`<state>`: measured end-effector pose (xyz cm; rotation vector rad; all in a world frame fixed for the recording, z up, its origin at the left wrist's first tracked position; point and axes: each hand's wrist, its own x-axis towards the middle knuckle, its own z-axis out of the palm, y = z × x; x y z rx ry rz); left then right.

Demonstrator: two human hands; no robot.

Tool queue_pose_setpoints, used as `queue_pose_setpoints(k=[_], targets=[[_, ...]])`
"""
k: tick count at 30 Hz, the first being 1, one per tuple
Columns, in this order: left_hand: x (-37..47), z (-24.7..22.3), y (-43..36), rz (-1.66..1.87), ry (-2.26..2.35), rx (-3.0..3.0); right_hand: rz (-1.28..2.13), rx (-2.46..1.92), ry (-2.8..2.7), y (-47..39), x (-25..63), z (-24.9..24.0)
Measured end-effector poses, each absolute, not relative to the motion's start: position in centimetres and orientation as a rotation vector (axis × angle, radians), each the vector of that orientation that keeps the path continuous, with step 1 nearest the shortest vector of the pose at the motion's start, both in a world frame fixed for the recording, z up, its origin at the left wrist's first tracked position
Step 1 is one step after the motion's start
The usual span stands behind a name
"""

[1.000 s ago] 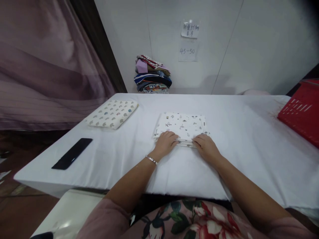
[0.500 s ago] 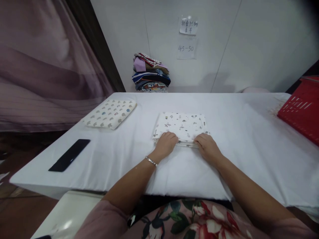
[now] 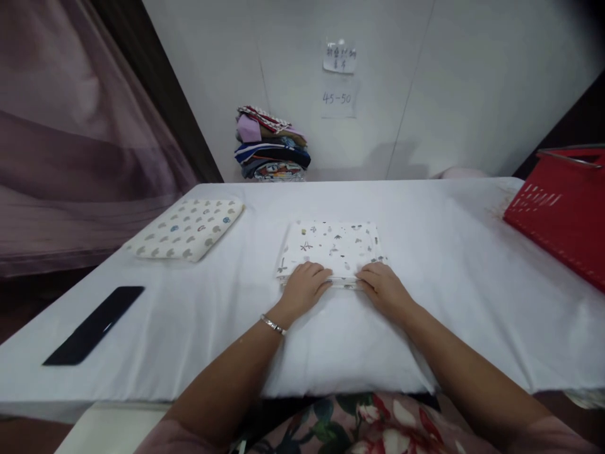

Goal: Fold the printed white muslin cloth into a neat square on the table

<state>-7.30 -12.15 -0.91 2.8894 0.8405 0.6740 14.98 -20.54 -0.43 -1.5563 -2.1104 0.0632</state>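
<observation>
A folded white cloth [image 3: 333, 247] with small plant-like prints lies in several layers on the white-covered table, its folded edges facing me. My left hand [image 3: 306, 287] grips the left part of the near edge, fingers on top and thumb against the front of the layers. On the right part of that same edge, my right hand [image 3: 382, 287] pinches the layers in a similar way. Between the two hands a short stretch of the stacked edge shows. The undersides of my fingers are hidden.
A folded cream cloth with grey motifs [image 3: 189, 228] lies at the left. Nearer me is a flat black object [image 3: 94, 325]. A red basket [image 3: 562, 208] stands at the right edge. Beyond the table's far edge rises a pile of folded fabrics [image 3: 271, 145] against the wall.
My view has shifted, so the table and everything on it appear lower and further left. Both hands stay at the near edge of the folded cloth, the left thumb now more visible.
</observation>
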Motion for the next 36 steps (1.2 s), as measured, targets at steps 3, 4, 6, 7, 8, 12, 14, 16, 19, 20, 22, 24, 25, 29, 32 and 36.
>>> queue_pose_setpoints(k=[3,4,6,7,8,12,14,16,19,20,22,24,25,29,32,36], targets=[[-7.2,-1.2,-12.0,0.694,0.831,2.903,0.119,-1.471,-2.03,-20.4,15.3,-0.4],[-7.2,-1.3,-11.9,0.707,0.829,2.902,0.138,-1.442,-1.941,-20.4,15.7,-0.3],[-7.3,-1.3,-11.9,0.727,0.826,2.896,0.172,-1.442,-1.673,-20.3,16.9,0.0],[-7.3,-1.3,-11.8,0.73,0.827,2.893,0.203,-1.478,-1.521,-20.3,17.6,0.1],[-7.4,-1.3,-11.8,0.729,0.826,2.891,0.254,-1.532,-1.384,-20.3,18.4,0.1],[-7.5,-1.1,-12.0,0.729,0.839,2.872,0.575,-1.757,-1.145,-20.5,20.9,0.0],[-7.2,-0.8,-12.1,0.737,0.844,2.86,0.717,-1.819,-1.159,-20.6,21.5,-0.1],[-6.4,-0.3,-12.3,0.721,0.823,2.85,0.845,-1.834,-1.178,-20.7,21.6,-0.2],[-4.3,0.6,-12.8,0.648,0.739,2.836,0.991,-1.801,-1.183,-20.7,21.6,-0.2],[-3.3,0.9,-13.0,0.632,0.709,2.828,1.026,-1.78,-1.181,-20.7,21.6,-0.1],[-1.2,1.3,-13.4,0.618,0.667,2.803,1.079,-1.732,-1.166,-20.7,21.6,-0.1],[1.0,1.4,-13.9,0.602,0.67,2.761,1.121,-1.689,-1.143,-20.7,21.7,0.0],[2.0,1.4,-14.2,0.587,0.697,2.737,1.136,-1.676,-1.135,-20.6,21.8,0.1],[4.8,1.0,-14.9,0.538,0.888,2.652,1.191,-1.658,-1.115,-20.6,21.8,0.2],[5.4,0.8,-14.9,0.541,0.945,2.608,1.231,-1.616,-1.104,-20.6,21.8,0.4],[5.3,0.7,-14.7,0.546,0.96,2.531,1.224,-1.654,-1.152,-20.9,21.8,0.6]])
